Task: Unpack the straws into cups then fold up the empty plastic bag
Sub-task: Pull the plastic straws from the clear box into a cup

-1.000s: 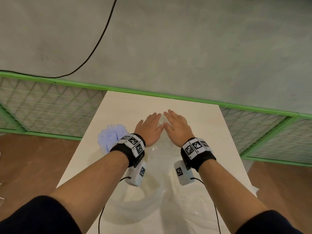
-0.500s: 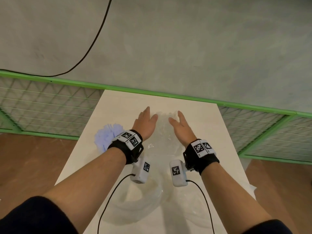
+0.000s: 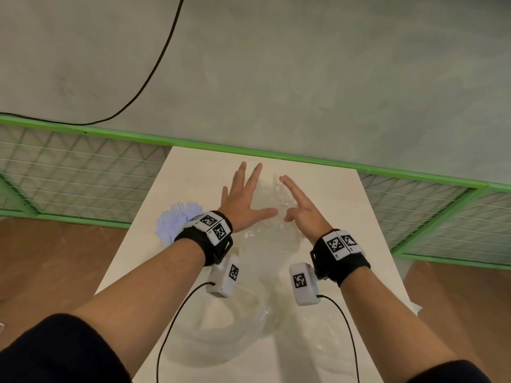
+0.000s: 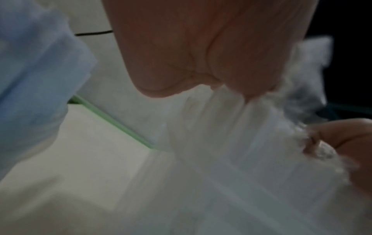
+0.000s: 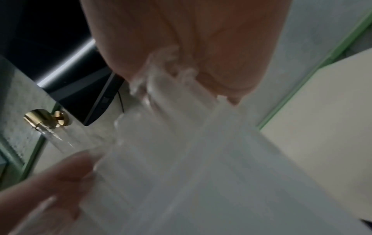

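Head view: two hands, left [image 3: 243, 200] and right [image 3: 302, 210], flat, fingers straight, pressing one plastic bag [image 3: 272, 230] on counter [image 3: 193, 178].

Pale table [image 3: 193, 172], clear plastic bag [image 3: 272, 233] spread flat, blue straws [image 3: 177, 217] at left edge
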A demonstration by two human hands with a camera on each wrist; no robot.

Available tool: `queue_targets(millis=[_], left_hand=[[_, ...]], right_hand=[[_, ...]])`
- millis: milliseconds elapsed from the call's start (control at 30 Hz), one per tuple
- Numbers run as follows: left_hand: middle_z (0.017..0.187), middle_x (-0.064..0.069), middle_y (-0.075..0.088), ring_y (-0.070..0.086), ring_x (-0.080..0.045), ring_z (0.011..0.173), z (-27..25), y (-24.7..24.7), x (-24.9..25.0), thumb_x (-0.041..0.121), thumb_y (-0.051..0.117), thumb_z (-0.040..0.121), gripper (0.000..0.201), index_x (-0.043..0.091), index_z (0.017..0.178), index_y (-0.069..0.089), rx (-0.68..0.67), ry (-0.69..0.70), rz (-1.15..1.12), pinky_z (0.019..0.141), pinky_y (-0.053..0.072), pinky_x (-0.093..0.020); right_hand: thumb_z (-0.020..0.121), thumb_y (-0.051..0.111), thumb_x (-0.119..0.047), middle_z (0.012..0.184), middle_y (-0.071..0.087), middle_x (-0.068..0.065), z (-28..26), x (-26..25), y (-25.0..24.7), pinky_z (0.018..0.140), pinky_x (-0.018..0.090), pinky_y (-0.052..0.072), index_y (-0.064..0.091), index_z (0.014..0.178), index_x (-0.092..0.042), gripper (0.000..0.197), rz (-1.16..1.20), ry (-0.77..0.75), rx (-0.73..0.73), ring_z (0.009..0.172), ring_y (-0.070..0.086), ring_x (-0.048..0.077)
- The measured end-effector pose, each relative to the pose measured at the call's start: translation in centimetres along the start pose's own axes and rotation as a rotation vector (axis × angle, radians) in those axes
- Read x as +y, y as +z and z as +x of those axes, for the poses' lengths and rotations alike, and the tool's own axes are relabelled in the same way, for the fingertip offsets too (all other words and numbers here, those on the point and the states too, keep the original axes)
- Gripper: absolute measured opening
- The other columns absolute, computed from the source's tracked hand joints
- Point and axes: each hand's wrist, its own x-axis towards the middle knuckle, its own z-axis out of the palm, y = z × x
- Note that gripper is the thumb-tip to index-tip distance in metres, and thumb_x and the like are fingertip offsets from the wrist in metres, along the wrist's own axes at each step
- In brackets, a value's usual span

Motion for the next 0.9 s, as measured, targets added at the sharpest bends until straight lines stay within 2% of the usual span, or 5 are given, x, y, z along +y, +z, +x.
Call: queue_targets(millis=[100, 233, 467, 667, 900], left_hand=[[0.163, 0.004, -0.013, -0.005, -0.014, 0.151, -1.2, -0.4, 0.3, 0.041, 0.049, 0.098, 0.065, 0.034, 0.154, 0.017, 0.162, 0.058, 0.128, 0.121, -0.004, -0.047], [0.149, 0.004, 0.028, 0.023, -0.016, 0.141, -4.7, -0.1, 0.5, 0.026, 0.051, 0.096, 0.035, 0.030, 0.131, 0.053, 0.222, 0.160, 0.308, 0.108, 0.018, -0.039], [0.107, 0.017, 0.042, 0.042, -0.005, 0.109, -6.1, -0.2, 1.1, 0.040, 0.051, 0.095, 0.022, 0.050, 0.109, 0.065, 0.054, 0.182, 0.359, 0.079, 0.015, -0.034], [0.135, 0.009, 0.041, 0.032, -0.010, 0.129, -3.2, -1.5, 1.2, 0.043, 0.046, 0.094, 0.041, 0.042, 0.135, 0.047, 0.210, 0.021, 0.307, 0.095, 0.019, -0.036], [0.165, 0.003, -0.007, 0.001, -0.008, 0.151, -0.7, -0.4, -0.1, 0.049, 0.021, 0.103, 0.067, 0.016, 0.157, 0.001, -0.107, -0.104, 0.443, 0.122, -0.003, -0.039]], right_hand=[[0.085, 0.057, -0.002, 0.162, 0.009, -0.012, -0.7, 0.1, -0.3, 0.119, 0.036, 0.009, 0.025, 0.152, -0.031, 0.079, -0.186, -0.131, 0.093, 0.150, 0.001, 0.011], [0.086, 0.049, -0.032, 0.147, 0.038, -0.001, -3.2, 1.0, 0.8, 0.102, 0.037, 0.028, 0.045, 0.141, -0.027, 0.055, -0.625, -0.282, 0.245, 0.133, 0.032, 0.023], [0.093, 0.045, -0.040, 0.132, 0.048, 0.001, -2.6, 1.4, 1.1, 0.089, 0.041, 0.041, 0.051, 0.140, -0.031, 0.048, -0.831, -0.141, 0.223, 0.112, 0.041, 0.030], [0.097, 0.047, -0.042, 0.153, 0.028, -0.007, 0.0, -1.0, 0.3, 0.101, 0.044, 0.029, 0.036, 0.147, -0.033, 0.052, -0.745, -0.168, 0.253, 0.135, 0.026, 0.023], [0.102, 0.025, -0.050, 0.160, 0.023, -0.006, 2.2, 0.0, 1.0, 0.114, 0.045, 0.017, 0.023, 0.153, -0.024, 0.058, -0.971, -0.054, 0.043, 0.147, 0.018, 0.014]])
